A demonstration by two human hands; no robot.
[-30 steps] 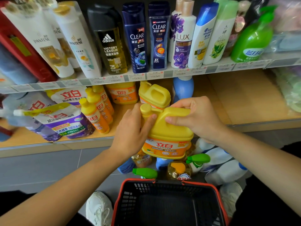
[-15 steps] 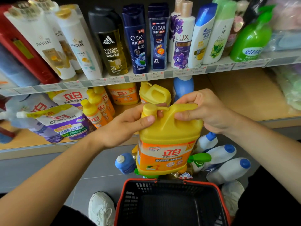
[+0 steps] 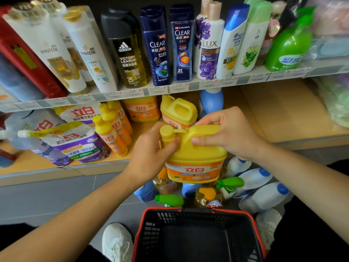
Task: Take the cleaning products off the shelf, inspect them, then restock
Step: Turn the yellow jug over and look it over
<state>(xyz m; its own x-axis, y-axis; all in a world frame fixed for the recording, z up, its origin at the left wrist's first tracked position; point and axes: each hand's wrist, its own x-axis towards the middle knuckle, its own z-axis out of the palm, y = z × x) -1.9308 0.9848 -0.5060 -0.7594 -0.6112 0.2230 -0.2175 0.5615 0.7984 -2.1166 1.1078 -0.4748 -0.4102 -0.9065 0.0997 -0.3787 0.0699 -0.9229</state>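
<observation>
A yellow detergent jug (image 3: 196, 157) with an orange label hangs upright in front of the lower shelf (image 3: 283, 118). My right hand (image 3: 228, 133) grips its handle from above. My left hand (image 3: 151, 154) holds the neck just under the yellow cap (image 3: 167, 132), thumb on the jug's shoulder. A second yellow jug (image 3: 178, 110) stands on the shelf behind it. Small yellow bottles (image 3: 111, 133) and refill pouches (image 3: 75, 142) sit to the left on the same shelf.
A red-rimmed black basket (image 3: 198, 235) stands on the floor below the jug. Blue-capped white bottles (image 3: 264, 195), green spray bottles (image 3: 229, 184) and other products lie on the floor. Shampoo bottles (image 3: 156, 46) line the upper shelf. White shoes (image 3: 117, 242) flank the basket.
The jug was tipped label-up, then back down a little. Both hands stayed on it. The view shifted slightly.
</observation>
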